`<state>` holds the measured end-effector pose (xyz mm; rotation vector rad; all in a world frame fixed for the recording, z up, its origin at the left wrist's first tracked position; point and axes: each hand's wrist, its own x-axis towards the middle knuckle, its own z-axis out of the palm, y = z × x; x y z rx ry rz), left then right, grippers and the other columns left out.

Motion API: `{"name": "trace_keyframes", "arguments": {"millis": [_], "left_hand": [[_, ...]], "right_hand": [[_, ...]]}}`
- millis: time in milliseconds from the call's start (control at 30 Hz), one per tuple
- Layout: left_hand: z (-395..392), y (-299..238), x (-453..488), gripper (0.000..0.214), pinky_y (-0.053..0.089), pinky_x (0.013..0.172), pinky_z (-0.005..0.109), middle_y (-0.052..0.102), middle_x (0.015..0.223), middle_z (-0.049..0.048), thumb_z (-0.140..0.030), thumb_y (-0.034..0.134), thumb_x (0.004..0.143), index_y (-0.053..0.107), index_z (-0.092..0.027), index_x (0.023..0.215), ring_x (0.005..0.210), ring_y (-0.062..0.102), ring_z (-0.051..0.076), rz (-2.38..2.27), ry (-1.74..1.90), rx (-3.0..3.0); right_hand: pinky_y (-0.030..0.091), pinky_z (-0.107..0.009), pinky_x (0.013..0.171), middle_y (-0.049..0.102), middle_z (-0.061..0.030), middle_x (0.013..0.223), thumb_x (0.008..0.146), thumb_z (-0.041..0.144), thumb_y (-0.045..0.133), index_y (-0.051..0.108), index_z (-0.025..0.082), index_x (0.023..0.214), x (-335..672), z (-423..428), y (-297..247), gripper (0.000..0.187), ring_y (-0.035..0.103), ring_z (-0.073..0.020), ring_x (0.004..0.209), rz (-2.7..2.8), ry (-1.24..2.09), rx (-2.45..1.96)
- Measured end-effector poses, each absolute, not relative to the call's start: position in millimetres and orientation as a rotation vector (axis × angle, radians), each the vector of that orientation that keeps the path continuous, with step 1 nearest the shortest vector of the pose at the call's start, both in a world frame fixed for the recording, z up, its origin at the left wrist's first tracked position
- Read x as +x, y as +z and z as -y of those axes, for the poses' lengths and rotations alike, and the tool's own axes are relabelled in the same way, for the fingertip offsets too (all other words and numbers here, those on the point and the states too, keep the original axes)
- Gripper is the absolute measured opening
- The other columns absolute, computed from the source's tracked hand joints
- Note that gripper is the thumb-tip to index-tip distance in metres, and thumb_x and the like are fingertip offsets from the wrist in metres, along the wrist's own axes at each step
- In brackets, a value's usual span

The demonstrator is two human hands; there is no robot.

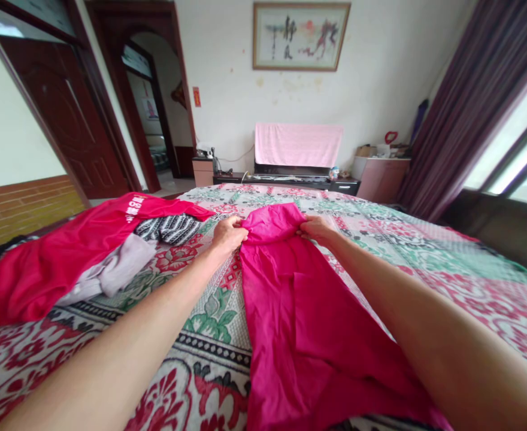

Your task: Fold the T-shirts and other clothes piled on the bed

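Magenta cloth (285, 293) is lying on a floral bedspread (214, 314), the left hand (230, 232) pinching 1 side of its folded far end, the right hand (316, 230) pinching the other; a red garment (79, 251) is resting at left.

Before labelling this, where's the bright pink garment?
Head view: the pink garment lies on the bedspread, centre to lower right, held near its far end by left hand and right hand.

Daylight enters through the right-hand window (506, 137) (glaring white), and the bedspread (483, 269) smears toward that edge.
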<state>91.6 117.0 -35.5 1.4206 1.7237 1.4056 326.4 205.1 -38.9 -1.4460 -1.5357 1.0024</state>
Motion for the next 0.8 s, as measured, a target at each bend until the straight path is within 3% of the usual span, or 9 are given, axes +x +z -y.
{"name": "trace_keyframes", "arguments": {"millis": [200,300,400,467,600,700,800], "left_hand": [[-89,-49,77,0.029,0.046,0.06,0.021,0.07,0.078,-0.0012,-0.015,0.057,0.06,0.068,-0.018,0.087,0.069,0.062,0.014,-1.535,1.274,1.71],[-79,-52,71,0.041,0.049,0.067,0.023,0.071,0.085,0.0009,-0.013,0.056,0.058,0.068,-0.017,0.097,0.079,0.064,0.017,-1.392,1.18,1.695],[-73,-49,66,0.057,0.049,0.073,0.024,0.071,0.098,0.0028,-0.012,0.054,0.056,0.065,-0.016,0.112,0.087,0.063,0.017,-1.237,1.149,1.62],[-71,-46,66,0.062,0.048,0.07,0.024,0.07,0.097,0.0031,-0.012,0.054,0.057,0.063,-0.016,0.118,0.081,0.063,0.015,-1.21,1.126,1.594],[-67,-38,71,0.058,0.047,0.062,0.023,0.071,0.085,0.0024,-0.022,0.061,0.064,0.061,-0.015,0.122,0.07,0.061,0.014,-1.296,1.067,1.607],[-67,-36,76,0.05,0.049,0.07,0.024,0.072,0.092,0.0026,-0.035,0.063,0.07,0.066,-0.017,0.117,0.084,0.064,0.018,-1.353,1.056,1.684],[-70,-39,78,0.045,0.048,0.086,0.026,0.072,0.105,0.0024,-0.035,0.067,0.068,0.07,-0.019,0.11,0.102,0.062,0.022,-1.478,1.092,1.774]], "right_hand": [[0.052,-0.021,0.06,0.061,0.001,0.062,0.06,0.001,0.055,0.058,0.015,0.07,361,-183,-38,0.018,0.059,-0.0102,0.059,1.529,1.218,-1.245],[0.053,-0.023,0.068,0.066,-0.0015,0.077,0.057,0.0,0.048,0.058,0.016,0.076,379,-171,-43,0.027,0.063,-0.0117,0.069,1.409,1.33,-1.124],[0.053,-0.025,0.074,0.068,-0.0053,0.1,0.063,0.004,0.049,0.059,0.018,0.089,389,-161,-47,0.031,0.066,-0.0149,0.087,1.339,1.353,-1.074],[0.052,-0.025,0.073,0.067,-0.0062,0.106,0.07,0.011,0.052,0.06,0.018,0.098,391,-157,-47,0.03,0.065,-0.0167,0.093,1.398,1.29,-1.101],[0.05,-0.027,0.07,0.068,-0.0061,0.097,0.077,0.03,0.06,0.064,0.017,0.104,379,-162,-42,0.03,0.062,-0.0209,0.094,1.683,0.889,-1.268],[0.047,-0.027,0.075,0.069,-0.004,0.09,0.077,0.031,0.062,0.067,0.017,0.096,361,-173,-35,0.024,0.059,-0.0213,0.094,1.855,0.629,-1.317],[0.045,-0.025,0.073,0.067,-0.0037,0.086,0.082,0.029,0.056,0.066,0.015,0.089,343,-185,-29,0.018,0.058,-0.0189,0.088,1.949,0.6,-1.359]]}}
